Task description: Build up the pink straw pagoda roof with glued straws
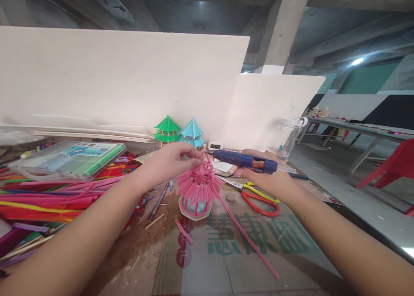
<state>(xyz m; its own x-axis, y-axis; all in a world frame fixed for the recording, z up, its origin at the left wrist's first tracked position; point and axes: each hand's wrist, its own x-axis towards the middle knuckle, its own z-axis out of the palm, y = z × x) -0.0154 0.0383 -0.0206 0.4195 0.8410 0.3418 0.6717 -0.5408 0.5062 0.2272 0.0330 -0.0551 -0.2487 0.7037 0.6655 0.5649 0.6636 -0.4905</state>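
Observation:
A small model pavilion (197, 184) with pink pipe-cleaner roofs stands on the cardboard, its light base at the bottom. At its peak, the thumb and fingers of my left hand (173, 160) pinch a bit of pink pipe cleaner; whether it is loose or fixed I cannot tell. My right hand (267, 179) grips a blue hot glue gun (244, 160), its nozzle pointing left, close to the model's top. Below lie a long pink pipe cleaner (249, 238) and a short pink piece (183, 232).
Scissors (260, 203) with red and yellow handles lie under my right hand. Left are many coloured pipe cleaners (48, 197) beneath a clear plastic case (69, 160). Behind stand a green model (167, 130), a blue model (193, 132), a small digital display (214, 146) and a clear jar (287, 138).

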